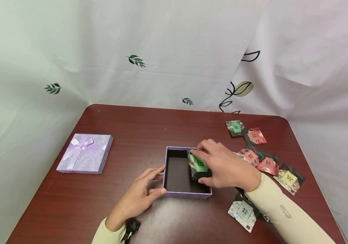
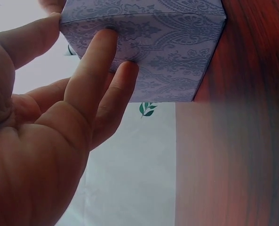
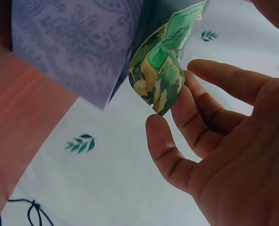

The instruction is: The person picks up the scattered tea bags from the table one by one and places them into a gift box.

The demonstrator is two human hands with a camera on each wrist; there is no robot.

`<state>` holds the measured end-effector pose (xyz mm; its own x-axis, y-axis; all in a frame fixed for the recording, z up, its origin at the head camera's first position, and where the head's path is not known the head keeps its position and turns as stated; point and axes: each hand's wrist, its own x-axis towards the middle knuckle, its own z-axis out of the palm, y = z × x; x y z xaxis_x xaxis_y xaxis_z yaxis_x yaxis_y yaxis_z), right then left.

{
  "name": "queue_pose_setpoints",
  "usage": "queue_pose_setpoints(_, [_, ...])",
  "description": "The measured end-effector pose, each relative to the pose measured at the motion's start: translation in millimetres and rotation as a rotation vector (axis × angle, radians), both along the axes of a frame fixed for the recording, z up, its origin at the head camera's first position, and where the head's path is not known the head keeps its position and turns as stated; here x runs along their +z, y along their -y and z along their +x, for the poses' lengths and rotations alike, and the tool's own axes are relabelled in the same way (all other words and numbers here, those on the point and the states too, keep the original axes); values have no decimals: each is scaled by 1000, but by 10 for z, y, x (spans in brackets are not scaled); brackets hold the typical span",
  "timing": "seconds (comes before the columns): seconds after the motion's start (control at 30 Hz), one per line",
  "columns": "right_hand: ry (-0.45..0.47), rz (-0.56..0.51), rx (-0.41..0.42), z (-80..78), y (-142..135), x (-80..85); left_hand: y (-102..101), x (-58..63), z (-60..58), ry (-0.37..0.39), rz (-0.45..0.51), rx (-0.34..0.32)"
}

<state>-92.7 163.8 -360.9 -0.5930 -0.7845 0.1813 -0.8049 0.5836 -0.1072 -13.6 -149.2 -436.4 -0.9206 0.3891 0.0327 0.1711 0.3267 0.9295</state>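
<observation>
A purple patterned box base (image 1: 189,195) with a dark inside sits on the table in front of me. My left hand (image 1: 137,193) rests against its left side, the thumb by the near corner. In the left wrist view, straight fingertips touch the patterned wall (image 2: 172,52). My right hand (image 1: 222,164) grips a dark sachet with a green label (image 1: 200,165) over the right half of the box, fingers at the far end and thumb at the near end. In the right wrist view, the sachet (image 3: 160,75) bows slightly beside the box wall (image 3: 73,47).
A lilac lid with a ribbon bow (image 1: 84,154) lies at the left. Several sachets lie on the right: green-labelled (image 1: 235,128), red-labelled (image 1: 255,136) and yellow-labelled (image 1: 289,178). A white-fronted sachet (image 1: 243,213) lies below my right forearm. A white curtain (image 1: 161,40) hangs behind the table.
</observation>
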Motion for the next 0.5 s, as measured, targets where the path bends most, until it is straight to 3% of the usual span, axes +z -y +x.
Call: queue_pose_setpoints(0.5, [45,44,70,-134,445,-152,4,-7,-13,10,23,-22])
